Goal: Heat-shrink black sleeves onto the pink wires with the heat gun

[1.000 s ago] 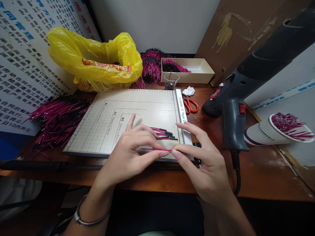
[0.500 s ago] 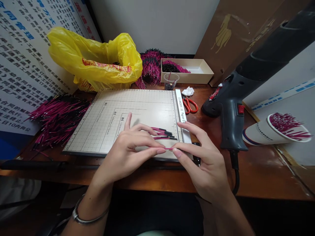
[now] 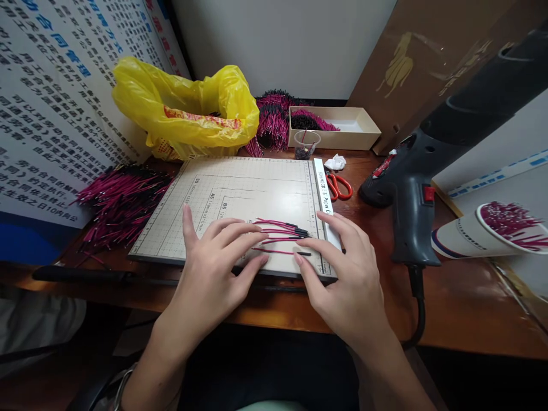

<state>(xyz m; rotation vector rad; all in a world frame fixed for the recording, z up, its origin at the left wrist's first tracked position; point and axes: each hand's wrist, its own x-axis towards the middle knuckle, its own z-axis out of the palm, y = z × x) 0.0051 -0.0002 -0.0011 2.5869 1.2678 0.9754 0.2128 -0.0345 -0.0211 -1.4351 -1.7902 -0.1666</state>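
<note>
A thin magenta wire with a black end [image 3: 278,252] lies on the paper cutter board [image 3: 257,200]. Just beyond it, several similar wires [image 3: 280,231] lie side by side, their black ends toward the right. At the wire's left end, my left hand [image 3: 218,257] is open, with thumb and index finger apart and the little finger raised. My right hand [image 3: 346,262] is open too, its thumb and index finger on either side of the wire near the black end. Neither hand appears to grip the wire.
A heat gun [image 3: 411,200] stands right of the board, beside a paper cup of magenta pieces [image 3: 466,231]. Red scissors [image 3: 340,186], a plastic cup [image 3: 306,145], a wire-filled box [image 3: 355,137] and a yellow bag [image 3: 205,125] sit behind. Loose wires [image 3: 122,200] are heaped left.
The wire pinched between both hands has been let go and now lies on the board beside the others. My fingers have spread apart. The whole view has shifted slightly.
</note>
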